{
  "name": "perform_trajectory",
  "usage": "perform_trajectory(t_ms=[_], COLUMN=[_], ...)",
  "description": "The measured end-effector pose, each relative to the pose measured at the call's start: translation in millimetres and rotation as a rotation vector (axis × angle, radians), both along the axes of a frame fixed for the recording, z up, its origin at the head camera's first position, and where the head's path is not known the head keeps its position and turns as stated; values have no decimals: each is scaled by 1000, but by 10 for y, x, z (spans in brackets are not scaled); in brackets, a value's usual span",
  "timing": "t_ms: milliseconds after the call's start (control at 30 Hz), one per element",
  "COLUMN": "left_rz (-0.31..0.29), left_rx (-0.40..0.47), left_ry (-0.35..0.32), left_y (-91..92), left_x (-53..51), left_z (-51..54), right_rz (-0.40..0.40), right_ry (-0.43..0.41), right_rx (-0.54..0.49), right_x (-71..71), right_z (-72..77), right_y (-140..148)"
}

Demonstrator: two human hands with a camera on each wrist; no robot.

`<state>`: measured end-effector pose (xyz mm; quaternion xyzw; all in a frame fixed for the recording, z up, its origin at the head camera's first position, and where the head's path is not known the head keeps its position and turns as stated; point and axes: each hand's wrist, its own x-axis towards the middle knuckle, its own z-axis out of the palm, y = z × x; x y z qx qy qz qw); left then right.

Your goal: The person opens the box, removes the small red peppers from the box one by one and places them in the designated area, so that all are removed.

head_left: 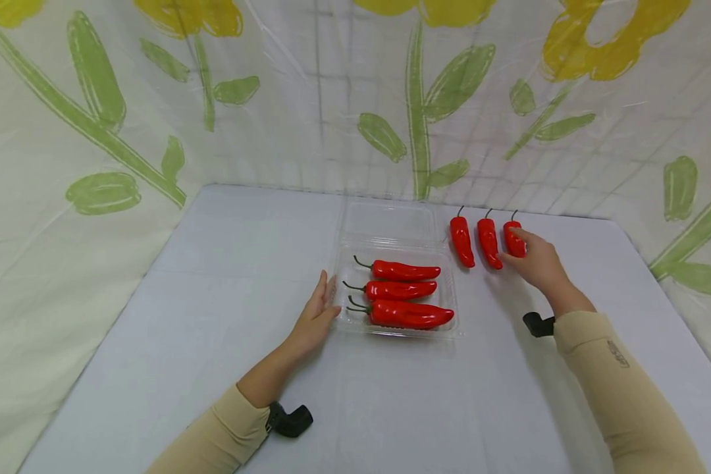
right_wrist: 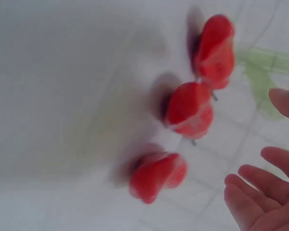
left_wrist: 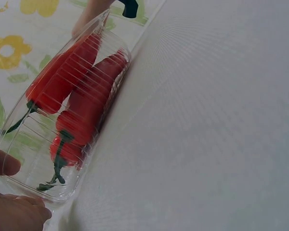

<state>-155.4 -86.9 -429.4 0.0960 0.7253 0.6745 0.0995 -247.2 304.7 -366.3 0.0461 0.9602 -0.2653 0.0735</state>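
Several glossy red peppers (head_left: 411, 315) with dark green stems lie crosswise in a clear plastic clamshell box (head_left: 459, 326), its lid (head_left: 391, 220) folded back. My left hand (head_left: 311, 322) rests against the box's left side, fingers extended. In the left wrist view, its fingers lie at the corner of the see-through wall. My right hand (head_left: 536, 263) is over the rightmost of three peppers (head_left: 514, 242) standing in a row to the right of the box. Its fingers are spread apart, with nothing gripped, in the right wrist view.
The middle loose pepper (head_left: 488, 242) and the left one (head_left: 461, 241) lie on the white tabletop (head_left: 243, 263), stems toward the back. A flower-printed sheet (head_left: 302, 99) hangs behind the table's far edge. Dark wrist cameras (head_left: 293, 421) are worn on both arms.
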Motion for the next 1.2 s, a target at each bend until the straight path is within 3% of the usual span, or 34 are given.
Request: perform_trajectory(t_ms=[233, 700, 1200], left_rz=[1, 7, 11], left_rx=[-3, 1, -7], left_ry=[-8, -11, -9], left_y=[-1, 1, 4], left_x=[0, -1, 5], left_z=[7, -5, -6], right_rz=[110, 302, 487], right_ry=[36, 57, 18], right_rx=[-6, -129, -384], right_x=[148, 386, 494], right_z=[97, 196, 186], right_y=[-186, -471, -752])
